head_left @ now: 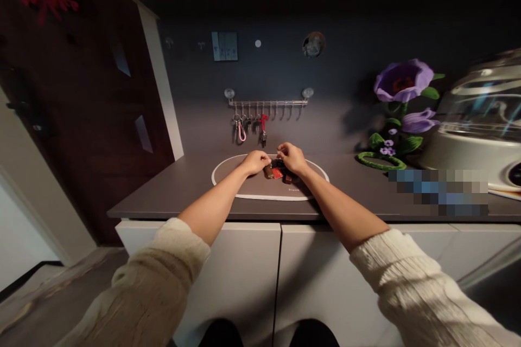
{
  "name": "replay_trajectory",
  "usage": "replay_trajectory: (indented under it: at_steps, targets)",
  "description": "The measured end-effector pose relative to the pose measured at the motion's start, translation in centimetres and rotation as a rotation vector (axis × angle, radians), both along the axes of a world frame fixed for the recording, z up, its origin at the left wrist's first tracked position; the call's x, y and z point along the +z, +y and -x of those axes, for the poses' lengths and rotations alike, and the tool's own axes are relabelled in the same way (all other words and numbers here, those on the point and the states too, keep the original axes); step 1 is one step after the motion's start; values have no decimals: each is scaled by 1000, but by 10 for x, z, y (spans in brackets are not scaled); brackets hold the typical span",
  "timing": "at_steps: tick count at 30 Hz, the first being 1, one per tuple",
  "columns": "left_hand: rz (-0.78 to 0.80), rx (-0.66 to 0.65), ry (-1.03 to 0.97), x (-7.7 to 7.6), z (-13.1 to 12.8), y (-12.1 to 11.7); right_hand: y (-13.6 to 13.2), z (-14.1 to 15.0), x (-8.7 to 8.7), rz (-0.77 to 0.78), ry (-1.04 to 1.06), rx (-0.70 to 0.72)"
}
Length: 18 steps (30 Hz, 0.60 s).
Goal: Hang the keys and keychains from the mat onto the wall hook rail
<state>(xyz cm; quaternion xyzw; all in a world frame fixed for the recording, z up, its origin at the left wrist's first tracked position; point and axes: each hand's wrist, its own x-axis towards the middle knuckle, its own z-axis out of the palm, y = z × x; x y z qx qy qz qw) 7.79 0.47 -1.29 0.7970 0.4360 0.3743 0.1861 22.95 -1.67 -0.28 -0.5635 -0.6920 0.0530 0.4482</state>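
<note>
Both hands are close together over an oval grey mat (pixel 240 187) with a white rim. My left hand (pixel 256 162) is closed in a pinch at the top of a brown key fob (pixel 269 172). To its right, my right hand (pixel 291 158) is raised slightly with fingertips pinched; whatever they hold is too small to make out. Between and below the hands are a red tag (pixel 277 173), a small dark bunch that looks like keys (pixel 279 164), and a dark reddish-brown piece (pixel 288 179) under the right hand.
On the wall behind, a clear hook rail (pixel 280 103) carries several key sets, one with a pink loop (pixel 241 133) and one with a red strap (pixel 264 122). Purple knitted flowers (pixel 404 84) and a white appliance (pixel 468 152) stand at right. A dark door (pixel 81 97) is at left.
</note>
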Motion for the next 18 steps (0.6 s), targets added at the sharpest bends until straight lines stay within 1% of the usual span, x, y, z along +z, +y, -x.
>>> replay_trajectory:
  at_steps: [4, 7, 11, 18]
  targets:
    - [-61, 29, 65, -2, 6, 4, 2, 1, -1, -12, -92, -11]
    - [-64, 50, 93, -2, 7, 4, 4, 1, -3, -12, -124, -18]
    - [11, 80, 62, 0, 7, 3, 4, 1, -3, -5, -141, -23]
    - [196, 119, -109, 0, 7, 5, 4, 2, -2, 6, -175, -2]
